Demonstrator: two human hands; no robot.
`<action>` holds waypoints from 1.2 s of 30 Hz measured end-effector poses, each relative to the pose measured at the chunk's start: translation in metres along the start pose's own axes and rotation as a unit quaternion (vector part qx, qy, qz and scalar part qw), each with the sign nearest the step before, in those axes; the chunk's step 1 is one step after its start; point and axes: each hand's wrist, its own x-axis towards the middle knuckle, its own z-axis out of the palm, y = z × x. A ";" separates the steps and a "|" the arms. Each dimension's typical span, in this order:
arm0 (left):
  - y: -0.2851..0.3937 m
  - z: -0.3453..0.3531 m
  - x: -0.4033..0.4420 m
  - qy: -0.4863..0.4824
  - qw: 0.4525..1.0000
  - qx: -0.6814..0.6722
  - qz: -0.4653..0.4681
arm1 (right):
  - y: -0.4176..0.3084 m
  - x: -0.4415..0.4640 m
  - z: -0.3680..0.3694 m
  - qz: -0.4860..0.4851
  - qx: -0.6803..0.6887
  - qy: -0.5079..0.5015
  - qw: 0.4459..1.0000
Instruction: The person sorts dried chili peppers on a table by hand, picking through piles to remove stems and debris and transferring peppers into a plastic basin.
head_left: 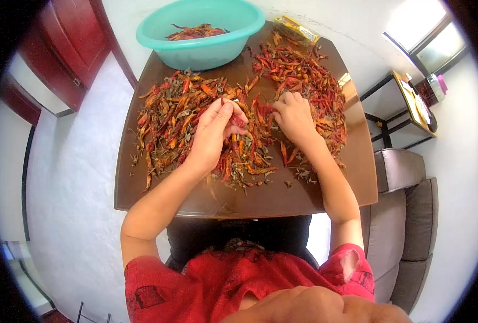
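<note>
Dried chili peppers, red and orange with withered stalks and leaves, lie in a left pile [169,124] and a right pile [330,102] on the brown table. Above the left pile, my left hand [213,129] is closed around a few dried red chili peppers [239,121], whose tips show between thumb and fingers. At the inner edge of the right pile is my right hand [294,116]. Its fingers curl down to the peppers, and what they pinch is hidden beneath them.
A turquoise basin [201,56] with some dried peppers inside stands at the table's back left. A yellow packet [298,29] lies at the back right. The brown tabletop [196,202] shows along its front edge. A grey sofa [397,237] and small side table [413,102] stand to the right.
</note>
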 end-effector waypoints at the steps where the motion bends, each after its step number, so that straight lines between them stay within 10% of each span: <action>1: -0.001 0.001 0.000 -0.008 1.000 -0.005 -0.017 | 0.001 0.000 -0.002 -0.001 0.000 0.001 1.000; 6: -0.004 0.005 -0.002 -0.016 0.996 -0.048 -0.073 | -0.004 -0.001 -0.022 0.053 0.144 0.118 0.981; 10: -0.007 0.002 0.000 -0.028 0.995 -0.033 -0.091 | -0.036 -0.010 -0.038 0.138 0.461 -0.041 0.876; 19: 0.000 0.011 -0.004 -0.040 0.982 0.184 -0.019 | -0.059 -0.018 -0.038 0.154 0.619 -0.184 0.747; 24: -0.007 0.015 -0.012 -0.115 0.877 0.374 0.280 | -0.050 -0.016 -0.030 0.095 0.508 -0.074 0.853; 26: 0.003 0.019 -0.018 -0.192 0.814 0.415 0.360 | -0.028 -0.012 -0.017 0.011 0.099 0.121 0.988; 32: -0.001 0.025 -0.022 -0.099 0.925 0.318 0.186 | 0.033 0.003 0.003 0.027 0.019 0.084 0.996; 34: -0.002 0.017 -0.019 -0.069 0.990 0.080 -0.088 | 0.039 0.002 0.010 -0.006 0.008 0.053 0.999; 36: -0.004 0.016 -0.017 -0.068 0.992 0.072 -0.077 | 0.042 0.000 0.010 -0.039 -0.002 0.018 0.999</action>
